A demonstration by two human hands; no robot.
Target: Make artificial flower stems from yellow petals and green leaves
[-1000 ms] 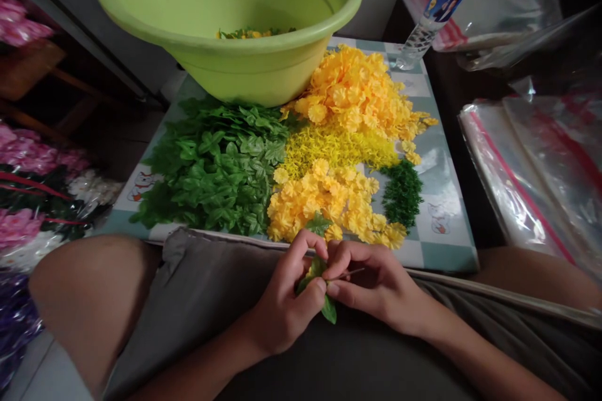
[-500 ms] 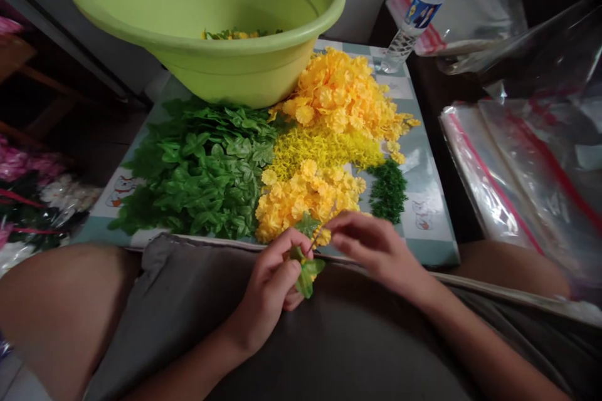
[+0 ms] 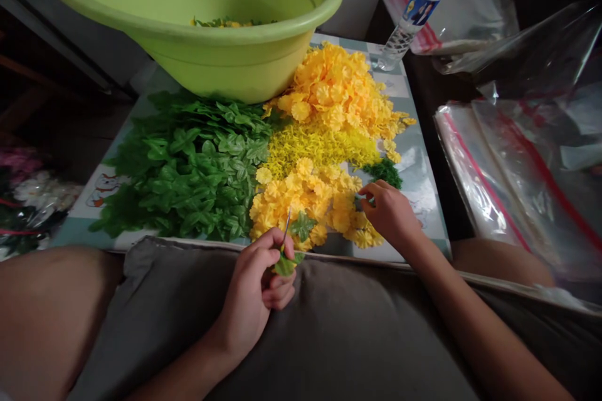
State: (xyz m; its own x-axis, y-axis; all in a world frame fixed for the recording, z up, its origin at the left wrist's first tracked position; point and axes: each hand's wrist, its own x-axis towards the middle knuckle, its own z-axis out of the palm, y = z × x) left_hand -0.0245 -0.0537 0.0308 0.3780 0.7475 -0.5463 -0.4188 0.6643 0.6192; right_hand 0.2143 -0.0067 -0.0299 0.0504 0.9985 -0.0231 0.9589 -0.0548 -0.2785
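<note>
Head view has the artificial-looking plant pieces sorted by kind on the checked bench (image 3: 416, 166): a broad heap of glossy green leaves (image 3: 188, 175) at left, fine yellow sprigs (image 3: 320, 149) in the middle, ruffled orange-yellow blossoms in a near pile (image 3: 313, 194) and a far pile (image 3: 338, 91), and a dark green feathery clump (image 3: 383, 172) at right. That grouping probably lets you pick out one kind at a glance; the large lime-green plastic basin (image 3: 226, 69) likely stands at the back to leave the pieces within reach. Your left hand (image 3: 256, 288) is closed, pinching a small green leaf piece (image 3: 284, 265), its thin stem (image 3: 286, 225) upward, presumably to leave that stem exposed. Your right hand (image 3: 392, 216), fingers partly curled, is beside the feathery clump, hiding some of it; you cannot tell whether it touches or holds anything.
</note>
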